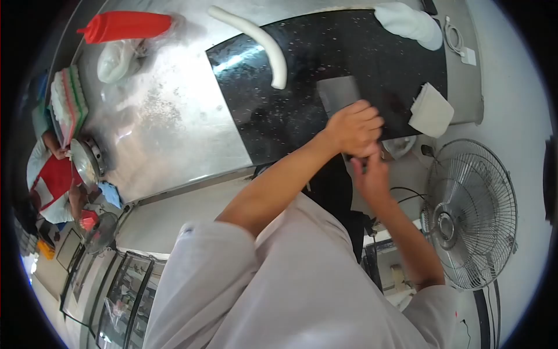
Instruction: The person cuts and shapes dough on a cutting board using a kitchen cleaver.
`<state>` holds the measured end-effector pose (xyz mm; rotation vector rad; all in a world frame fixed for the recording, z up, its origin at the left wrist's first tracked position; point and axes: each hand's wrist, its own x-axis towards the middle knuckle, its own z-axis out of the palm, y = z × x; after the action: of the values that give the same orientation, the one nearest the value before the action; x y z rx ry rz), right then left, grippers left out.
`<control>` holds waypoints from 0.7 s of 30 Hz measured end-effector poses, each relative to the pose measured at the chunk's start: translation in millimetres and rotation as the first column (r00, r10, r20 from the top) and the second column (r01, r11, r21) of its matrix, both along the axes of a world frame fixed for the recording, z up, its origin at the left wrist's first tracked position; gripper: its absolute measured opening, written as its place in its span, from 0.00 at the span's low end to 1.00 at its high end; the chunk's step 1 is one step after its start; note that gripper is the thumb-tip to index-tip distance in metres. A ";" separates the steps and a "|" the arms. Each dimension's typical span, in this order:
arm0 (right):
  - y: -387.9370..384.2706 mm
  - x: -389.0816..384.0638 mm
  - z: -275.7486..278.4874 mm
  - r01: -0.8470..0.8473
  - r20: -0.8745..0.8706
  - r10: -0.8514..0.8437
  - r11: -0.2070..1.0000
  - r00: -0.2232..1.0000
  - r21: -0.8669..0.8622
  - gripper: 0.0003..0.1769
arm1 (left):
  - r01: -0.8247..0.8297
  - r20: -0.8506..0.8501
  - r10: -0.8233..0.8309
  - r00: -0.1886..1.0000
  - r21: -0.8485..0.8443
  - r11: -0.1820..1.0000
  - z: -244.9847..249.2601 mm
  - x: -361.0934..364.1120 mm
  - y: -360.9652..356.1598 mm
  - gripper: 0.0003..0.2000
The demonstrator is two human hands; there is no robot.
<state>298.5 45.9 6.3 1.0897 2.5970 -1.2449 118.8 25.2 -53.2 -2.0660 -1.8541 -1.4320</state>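
Note:
A cleaver with a broad grey blade [339, 93] points away from me over the near part of a black board. My left hand [356, 127] is closed across the blade, its fingers curled. Just below it, my right hand [372, 174] grips the dark handle, which is mostly hidden. The two hands touch or nearly touch. Ahead and to the left, a long white dough rope [261, 41] lies bent, partly on the black board [302, 52] and partly on the metal table. A smooth white mass [408, 24], perhaps dough, rests at the board's far right corner.
A folded cloth [432, 110] lies at the board's right edge, with a fan [471, 215] below it. On the metal table [168, 116] are a red squeeze bottle [125, 27] and a plastic bag [118, 61]. Another person [55, 180] works at far left beside a pan [85, 163].

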 end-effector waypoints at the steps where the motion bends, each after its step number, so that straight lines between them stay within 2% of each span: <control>1: -8.4 -9.3 -2.9 -0.008 0.004 0.008 1.000 1.000 -0.001 0.27 | -0.006 0.018 0.007 1.000 -0.053 0.999 1.2 -11.3 -29.5 0.14; 3: -20.4 -13.5 4.2 -0.036 0.053 0.036 0.999 0.998 -0.004 0.27 | -0.051 -0.001 0.051 0.999 -0.035 0.998 1.5 -11.4 -30.4 0.14; 5: 9.5 -8.3 9.4 -0.045 -0.020 0.046 0.996 0.999 0.078 0.27 | -0.067 0.055 0.060 0.997 0.137 0.988 -0.5 1.8 3.5 0.13; 6: 22.4 -0.9 11.3 -0.019 -0.028 0.022 0.995 0.999 0.097 0.27 | -0.005 0.053 -0.001 0.999 0.100 0.995 3.0 9.7 21.9 0.14; 9: 7.9 6.6 4.9 -0.020 0.029 0.017 0.994 0.999 0.108 0.29 | -0.037 0.055 0.031 0.998 0.112 0.993 -3.0 12.7 13.7 0.15; 10: -22.5 -10.9 5.6 -0.025 0.063 0.019 0.995 0.998 0.096 0.30 | -0.013 0.024 0.012 1.000 0.057 0.998 -1.9 -2.8 -13.8 0.15; 11: -41.3 -22.0 5.3 -0.026 0.092 0.018 0.996 0.996 0.084 0.31 | -0.056 0.010 0.055 0.998 0.087 0.995 0.1 -16.5 -40.8 0.14; 13: -55.2 -20.1 -7.0 -0.043 0.070 0.039 0.997 0.997 0.058 0.30 | -0.030 -0.002 0.030 1.000 -0.066 0.997 0.4 -26.4 -71.4 0.13; 16: -27.8 -12.8 -0.4 -0.053 0.013 0.052 0.993 0.999 0.102 0.29 | -0.090 0.071 0.086 0.994 0.052 0.995 1.7 -10.8 -37.3 0.13; 17: -10.8 -4.7 1.0 -0.045 -0.006 0.046 0.992 0.999 0.118 0.29 | -0.066 0.067 0.060 0.996 0.099 0.993 -4.4 -0.1 -15.8 0.12; 19: 6.2 3.8 -2.2 -0.046 -0.055 0.054 0.990 0.997 0.135 0.30 | -0.063 0.055 0.058 0.997 0.097 0.993 -2.6 16.1 12.8 0.12; 21: -7.4 1.2 1.5 -0.047 -0.049 0.054 0.989 0.997 0.142 0.31 | -0.018 0.034 0.017 0.999 0.017 1.000 -1.4 8.7 -11.4 0.13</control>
<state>299.7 38.5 7.8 1.0177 2.7705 -1.1096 127.5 13.8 -54.5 -2.0254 -1.8602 -1.4825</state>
